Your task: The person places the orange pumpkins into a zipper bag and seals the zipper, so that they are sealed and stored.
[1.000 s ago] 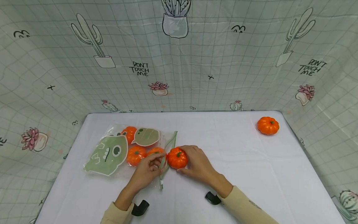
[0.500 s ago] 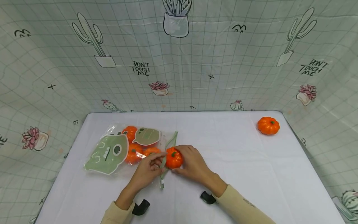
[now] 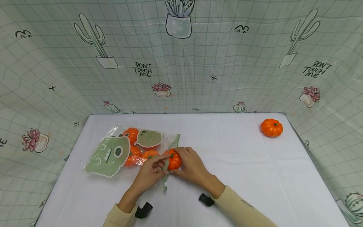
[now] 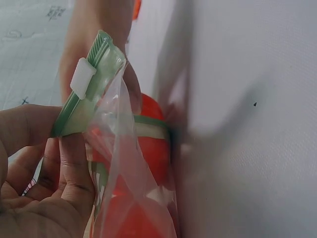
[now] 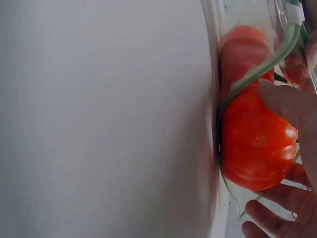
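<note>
A clear zip bag (image 3: 107,157) with a green monster print lies on the left of the table, its mouth facing right. My left hand (image 3: 150,173) pinches the green zip edge (image 4: 74,109) near the white slider (image 4: 82,78), holding the mouth apart. With my right hand (image 3: 194,165), I grip a small orange toy pumpkin (image 3: 174,160) from its right side. In the right wrist view the pumpkin (image 5: 257,144) is partly past the green rim (image 5: 265,67). Inside the bag sit several more orange pumpkins (image 3: 132,156), partly hidden by the prints.
Another orange pumpkin (image 3: 271,127) stands at the table's far right corner. A white cloth covers the table (image 3: 241,151). Patterned fabric (image 3: 198,63) hangs behind and along both sides.
My right hand has moved left with the pumpkin, into the bag's mouth. The nearer pumpkins inside the bag have shifted left. My left hand has stayed nearly still.
</note>
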Motion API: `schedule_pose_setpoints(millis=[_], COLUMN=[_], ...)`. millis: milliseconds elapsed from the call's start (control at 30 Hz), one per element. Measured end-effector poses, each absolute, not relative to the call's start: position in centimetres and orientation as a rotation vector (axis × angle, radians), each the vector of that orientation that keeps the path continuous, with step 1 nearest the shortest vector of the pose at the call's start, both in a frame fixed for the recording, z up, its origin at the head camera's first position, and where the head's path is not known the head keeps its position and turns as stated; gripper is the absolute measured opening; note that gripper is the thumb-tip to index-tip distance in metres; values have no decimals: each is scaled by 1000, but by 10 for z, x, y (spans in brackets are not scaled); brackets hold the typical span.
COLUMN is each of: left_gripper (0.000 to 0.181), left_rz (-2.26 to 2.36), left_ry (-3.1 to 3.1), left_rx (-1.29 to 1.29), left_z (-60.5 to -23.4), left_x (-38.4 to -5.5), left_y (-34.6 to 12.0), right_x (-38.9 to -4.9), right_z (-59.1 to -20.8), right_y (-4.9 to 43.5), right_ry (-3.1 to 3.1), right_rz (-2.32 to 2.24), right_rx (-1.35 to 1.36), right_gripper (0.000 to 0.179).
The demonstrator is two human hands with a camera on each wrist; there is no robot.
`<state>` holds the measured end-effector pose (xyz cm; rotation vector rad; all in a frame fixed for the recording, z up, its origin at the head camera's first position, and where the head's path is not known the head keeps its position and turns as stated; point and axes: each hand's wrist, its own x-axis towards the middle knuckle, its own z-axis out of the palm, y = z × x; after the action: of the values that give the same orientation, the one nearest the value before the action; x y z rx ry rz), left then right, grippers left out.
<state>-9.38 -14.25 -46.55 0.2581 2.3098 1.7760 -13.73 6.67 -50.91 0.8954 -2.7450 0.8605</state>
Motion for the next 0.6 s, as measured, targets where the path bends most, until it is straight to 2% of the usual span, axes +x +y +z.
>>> schedule_pose_setpoints(millis=[600], left_gripper=[50], left_rz=[1760], left_ry=[2339], left_rx=[246], left_z=[-467], left_x=[-93], left_y=[-144], right_x=[-135], right_z=[-511], right_y=[74], right_ry=[-2751], right_rz=[813], right_rx=[950], right_gripper=[81])
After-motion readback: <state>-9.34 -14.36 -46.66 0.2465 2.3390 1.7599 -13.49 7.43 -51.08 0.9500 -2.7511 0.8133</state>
